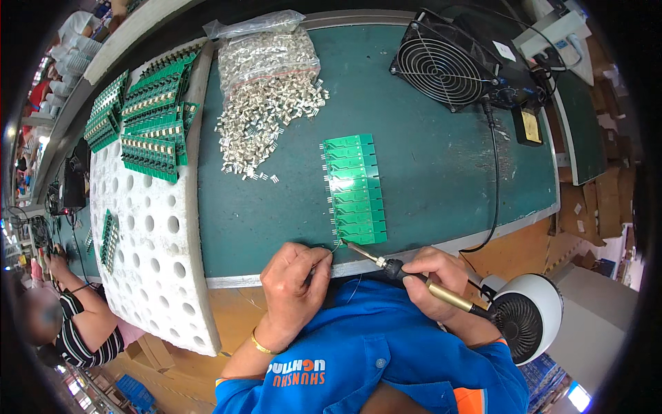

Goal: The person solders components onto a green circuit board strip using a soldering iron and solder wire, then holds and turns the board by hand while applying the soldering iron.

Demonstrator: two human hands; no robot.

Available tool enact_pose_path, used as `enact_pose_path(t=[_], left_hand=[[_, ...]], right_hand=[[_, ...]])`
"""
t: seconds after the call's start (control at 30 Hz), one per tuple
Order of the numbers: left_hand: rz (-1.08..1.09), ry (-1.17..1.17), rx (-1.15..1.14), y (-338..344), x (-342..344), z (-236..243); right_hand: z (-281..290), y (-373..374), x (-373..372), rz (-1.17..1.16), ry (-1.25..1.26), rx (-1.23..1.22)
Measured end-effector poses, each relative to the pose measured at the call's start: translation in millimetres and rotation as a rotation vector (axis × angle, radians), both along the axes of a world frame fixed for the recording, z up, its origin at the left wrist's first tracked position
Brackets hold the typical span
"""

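A green circuit board panel (355, 196) lies on the dark green bench mat, with a row of small pin connectors along its left edge. My right hand (438, 277) is closed around a soldering iron (449, 297), whose tip meets the panel's near left corner. Pinched in the fingers of my left hand (295, 281) is a thin solder wire (336, 248), its end beside the iron's tip. Whether tip and wire touch the same pin is too small to tell.
Left of the panel are loose white connectors (258, 114) and a clear bag (265, 52) of more. Assembled boards (148, 148) rest on a white foam tray (155, 269). A black fan (441, 69) and a sponge holder (530, 127) stand at right. A co-worker (86, 321) sits far left.
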State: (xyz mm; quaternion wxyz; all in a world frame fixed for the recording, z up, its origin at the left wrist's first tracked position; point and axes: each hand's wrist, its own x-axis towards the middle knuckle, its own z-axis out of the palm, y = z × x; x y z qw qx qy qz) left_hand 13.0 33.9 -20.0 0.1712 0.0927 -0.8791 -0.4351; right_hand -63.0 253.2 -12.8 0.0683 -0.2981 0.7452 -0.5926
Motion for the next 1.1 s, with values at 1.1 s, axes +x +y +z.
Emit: enact_pose_path(t=[1.1], left_hand=[[-0.073, -0.012, 0.009, -3.4, -5.8, -1.9]], right_hand=[[-7.3, -4.7, 15.6, 0.041, 0.323, 0.016]])
